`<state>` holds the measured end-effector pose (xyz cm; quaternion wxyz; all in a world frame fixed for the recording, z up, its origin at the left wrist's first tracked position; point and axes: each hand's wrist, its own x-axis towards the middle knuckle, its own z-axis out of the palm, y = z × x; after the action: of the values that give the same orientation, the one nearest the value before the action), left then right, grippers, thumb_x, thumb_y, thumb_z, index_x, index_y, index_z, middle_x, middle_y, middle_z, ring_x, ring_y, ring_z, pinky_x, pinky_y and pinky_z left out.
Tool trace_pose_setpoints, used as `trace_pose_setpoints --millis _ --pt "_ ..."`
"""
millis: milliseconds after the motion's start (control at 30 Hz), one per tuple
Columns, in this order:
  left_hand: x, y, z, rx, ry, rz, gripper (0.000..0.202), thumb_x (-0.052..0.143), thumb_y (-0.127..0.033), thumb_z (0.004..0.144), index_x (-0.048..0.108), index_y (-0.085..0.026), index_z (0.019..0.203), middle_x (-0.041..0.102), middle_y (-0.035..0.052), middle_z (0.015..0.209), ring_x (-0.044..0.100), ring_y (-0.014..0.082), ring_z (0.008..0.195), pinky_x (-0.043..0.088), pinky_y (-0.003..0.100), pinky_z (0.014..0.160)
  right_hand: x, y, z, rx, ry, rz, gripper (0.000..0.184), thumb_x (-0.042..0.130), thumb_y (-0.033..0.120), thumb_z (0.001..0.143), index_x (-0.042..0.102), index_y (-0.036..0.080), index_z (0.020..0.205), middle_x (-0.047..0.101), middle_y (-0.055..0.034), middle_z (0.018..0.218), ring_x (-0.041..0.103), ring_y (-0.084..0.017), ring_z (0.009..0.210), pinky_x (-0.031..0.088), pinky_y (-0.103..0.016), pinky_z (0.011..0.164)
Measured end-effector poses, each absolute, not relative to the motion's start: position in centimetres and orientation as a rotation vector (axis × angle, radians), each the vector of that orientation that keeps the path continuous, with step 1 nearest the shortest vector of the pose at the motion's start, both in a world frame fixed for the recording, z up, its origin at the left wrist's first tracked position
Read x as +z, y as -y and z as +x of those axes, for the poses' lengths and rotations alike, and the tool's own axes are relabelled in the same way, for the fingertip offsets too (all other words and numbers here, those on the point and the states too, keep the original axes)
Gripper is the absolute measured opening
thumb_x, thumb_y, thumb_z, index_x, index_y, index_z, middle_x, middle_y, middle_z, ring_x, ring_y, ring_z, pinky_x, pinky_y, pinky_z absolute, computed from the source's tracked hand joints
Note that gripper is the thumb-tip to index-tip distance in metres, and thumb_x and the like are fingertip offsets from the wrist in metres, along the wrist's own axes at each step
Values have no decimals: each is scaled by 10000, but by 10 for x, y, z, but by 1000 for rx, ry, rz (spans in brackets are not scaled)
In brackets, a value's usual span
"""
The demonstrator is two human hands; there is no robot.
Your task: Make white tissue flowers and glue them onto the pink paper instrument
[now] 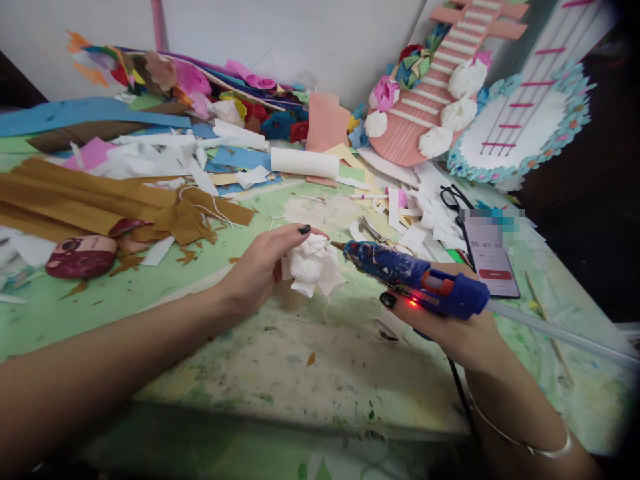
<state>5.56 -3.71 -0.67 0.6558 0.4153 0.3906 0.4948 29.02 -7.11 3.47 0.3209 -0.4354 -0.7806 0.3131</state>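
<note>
Pinching a white paper flower (307,265), the left hand (263,263) keeps its thumb on the near side and a fingertip showing over the top edge, with little gap beyond the paper itself; the other fingers are mostly hidden, so I cannot tell how they sit. The flower is near the middle of the view, seemingly raised off the green table (240,373), its petals facing up and toward the wearer. The right hand (460,337) is wrapped around a blue glue gun (400,267), the nozzle (338,245) pointing left and just beside the petals; whether a finger presses the trigger is hidden. A red light (413,302) glows on the gun, so the tip is probably hot, and a small slip of either hand could burn that left fingertip. Squeezing too hard might flood the thin paper with glue, while too tight a pinch could crush the folds. The black cord (457,387) hangs over the table edge, and a snag there might jerk the nozzle. Stray drips could stick the loose paper scraps (417,237) or the scissors (373,230) lying behind the gun.
</note>
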Motion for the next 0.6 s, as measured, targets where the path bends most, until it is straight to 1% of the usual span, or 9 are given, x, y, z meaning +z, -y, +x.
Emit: trace_pose_setpoints --millis 133,300,467,533,600 --pt "-7 35 57 1172 -915 853 239 715 -352 746 749 -145 861 684 57 866 597 143 777 471 188 646 35 70 290 830 2041 -1148 246 638 159 782 459 180 614 386 86 517 310 -24 465 256 -166 408" --pt "-5 34 57 1196 -940 823 162 721 -276 718 741 -149 816 678 38 828 591 130 746 460 179 626 38 72 289 850 2024 -1183 241 636 173 787 469 182 614 386 85 506 323 -28 461 257 -167 400" --pt "-7 34 57 1195 -913 831 162 735 -279 719 748 -159 827 686 27 829 593 120 732 455 172 616 41 74 286 885 1956 -1236 276 637 230 788 445 195 593 401 77 498 352 -40 436 280 -184 384" --pt "-7 34 57 1209 -896 815 181 743 -310 722 743 -159 822 689 32 841 602 127 751 466 178 629 40 74 284 851 1910 -1259 274 632 252 783 442 204 591 413 72 491 370 -52 421 287 -199 377" --pt "-6 35 56 1193 -881 817 245 751 -366 720 732 -151 836 682 37 831 596 127 726 465 185 609 39 72 282 762 1874 -1290 238 633 252 760 465 207 598 439 61 504 397 -67 430 311 -218 393"
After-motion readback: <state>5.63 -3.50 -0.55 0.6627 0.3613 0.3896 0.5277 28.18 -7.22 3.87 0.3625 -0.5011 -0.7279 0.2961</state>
